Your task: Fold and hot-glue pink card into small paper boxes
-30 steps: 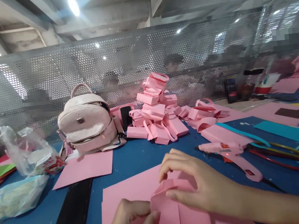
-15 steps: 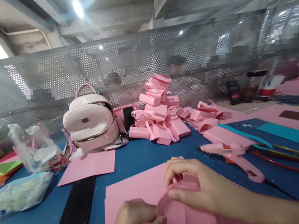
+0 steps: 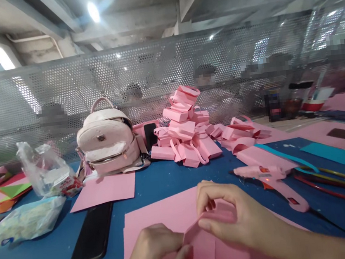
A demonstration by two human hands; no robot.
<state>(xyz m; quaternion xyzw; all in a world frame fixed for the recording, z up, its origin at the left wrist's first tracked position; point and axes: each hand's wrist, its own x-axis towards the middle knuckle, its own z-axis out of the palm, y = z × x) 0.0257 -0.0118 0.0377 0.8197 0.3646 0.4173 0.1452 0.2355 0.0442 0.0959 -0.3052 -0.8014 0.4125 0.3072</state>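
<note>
My left hand (image 3: 153,250) pinches the near left edge of a folded pink paper piece (image 3: 203,248) between thumb and forefinger. My right hand (image 3: 232,214) arches over its far side, thumb laid on the face toward me, fingers curled behind, so both hands grasp it. The piece sits right between them, its upper edge bent over; its lowest part runs out of view, so I can't fairly say how far the folding goes there.

Under my hands lie larger pink sheets (image 3: 159,210) on the blue table (image 3: 153,183). Well to the left of my left hand rests a dark phone (image 3: 93,236), its far end tucked under another pink sheet (image 3: 107,191). Farther left is a filled clear packet (image 3: 30,220), and past it a plastic bag (image 3: 40,173) with a small carton (image 3: 68,183).

Beyond my right forearm a pink glue gun (image 3: 278,182) lies on its side, its nozzle pointing left and an orange light glowing on it.

Straight out past my hands rises a heap of pink paper boxes (image 3: 183,130), some with strap handles. A pale pink backpack (image 3: 108,141) stands left of it. Behind everything runs a perforated metal screen (image 3: 156,73), with blurred people showing through.
</note>
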